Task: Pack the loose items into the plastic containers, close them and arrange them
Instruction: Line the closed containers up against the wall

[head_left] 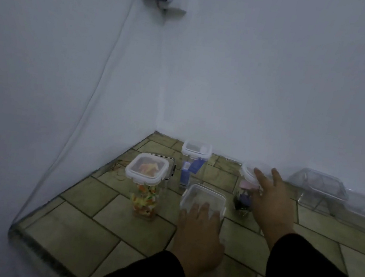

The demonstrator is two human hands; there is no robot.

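Four lidded clear plastic containers stand on the tiled floor [84,230] in a corner of white walls. Our left hand [198,232] lies flat on the near edge of the low square clear container [206,194], fingers [204,208] straight and open. Our right hand [272,198] touches the tall white-lidded jar of pink and dark items [244,192] just right of it, fingers spread, gripping nothing. Left stands a tall jar of colourful pieces [146,187], and farther back a jar of blue items [193,163]. Empty shallow clear trays [320,188] sit far right.
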